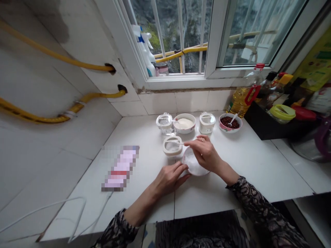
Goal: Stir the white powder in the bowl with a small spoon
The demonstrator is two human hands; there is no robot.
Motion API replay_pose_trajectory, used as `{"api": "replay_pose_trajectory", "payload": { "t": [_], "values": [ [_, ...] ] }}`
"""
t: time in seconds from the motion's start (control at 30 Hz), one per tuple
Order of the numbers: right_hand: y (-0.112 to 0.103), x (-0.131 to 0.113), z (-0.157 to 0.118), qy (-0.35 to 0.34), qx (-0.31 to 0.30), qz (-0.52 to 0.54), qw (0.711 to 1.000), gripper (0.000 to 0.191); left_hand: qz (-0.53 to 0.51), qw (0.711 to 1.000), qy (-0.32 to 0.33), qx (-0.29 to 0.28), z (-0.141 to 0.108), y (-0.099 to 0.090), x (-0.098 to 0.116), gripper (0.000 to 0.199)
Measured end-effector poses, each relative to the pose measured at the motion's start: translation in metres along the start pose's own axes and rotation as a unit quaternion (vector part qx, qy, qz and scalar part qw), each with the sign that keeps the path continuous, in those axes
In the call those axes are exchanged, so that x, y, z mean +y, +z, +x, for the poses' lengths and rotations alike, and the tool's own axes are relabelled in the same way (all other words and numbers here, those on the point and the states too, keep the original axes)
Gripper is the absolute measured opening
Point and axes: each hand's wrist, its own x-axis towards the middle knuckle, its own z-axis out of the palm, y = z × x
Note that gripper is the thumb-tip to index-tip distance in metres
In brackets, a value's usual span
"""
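Observation:
A white bowl (192,162) of white grains stands on the counter. My left hand (170,176) grips its near left rim between fingers and thumb. Above the bowl, my right hand (205,153) pinches the handle of a small spoon (178,142). The spoon reaches left over an open jar (172,153) with a pale rim and whitish contents; whether its tip touches them I cannot tell. Behind are a clear jar (164,124), a bowl of cream-coloured powder (185,124) and another lidded jar (207,124). My right hand covers part of the white bowl.
Farther right sits a bowl of dark red grains (229,123) with a white spoon. An oil bottle (241,98) and a black rack (261,120) of condiments fill the right back. A blurred-out phone-like object (121,168) lies left, trailing a white cable (99,215).

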Motion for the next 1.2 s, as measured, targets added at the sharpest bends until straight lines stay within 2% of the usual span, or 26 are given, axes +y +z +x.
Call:
{"api": "replay_pose_trajectory", "payload": {
  "t": [0.1,0.17,0.3,0.43,0.53,0.67,0.83,0.93,1.1,1.2],
  "values": [
    [-0.017,0.005,0.001,0.055,0.087,0.027,0.994,0.021,-0.004,1.000,0.000,-0.003,-0.001,0.000,0.000,0.016],
    [-0.028,0.010,0.000,0.090,0.104,0.012,0.990,0.019,-0.009,1.000,0.000,-0.004,-0.001,0.000,-0.001,0.016],
    [-0.036,0.020,-0.005,0.122,0.057,-0.026,0.991,0.021,-0.014,1.000,-0.003,-0.005,0.000,-0.002,0.000,0.015],
    [-0.026,0.020,-0.008,0.120,-0.027,-0.030,0.992,0.021,-0.019,1.000,-0.007,-0.010,0.001,-0.003,0.001,0.015],
    [-0.020,0.017,-0.008,0.151,-0.050,-0.007,0.987,0.022,-0.013,1.000,-0.009,-0.013,0.001,-0.003,0.001,0.015],
    [-0.019,0.017,-0.007,0.242,-0.008,0.052,0.969,0.021,-0.015,1.000,-0.007,-0.011,0.001,-0.003,0.001,0.015],
    [-0.022,0.024,-0.005,0.372,0.025,0.159,0.914,0.018,-0.015,1.000,-0.006,-0.008,0.000,-0.003,0.001,0.014],
    [-0.021,0.025,-0.005,0.395,0.046,0.185,0.899,0.018,-0.013,1.000,-0.005,-0.009,0.000,-0.003,0.000,0.014],
    [-0.020,0.024,-0.004,0.398,0.062,0.200,0.893,0.018,-0.010,1.000,-0.005,-0.009,-0.001,-0.002,0.000,0.015],
    [-0.020,0.025,-0.003,0.414,0.078,0.235,0.876,0.017,-0.014,1.000,-0.003,-0.008,-0.001,-0.002,0.000,0.015]
  ]
}}
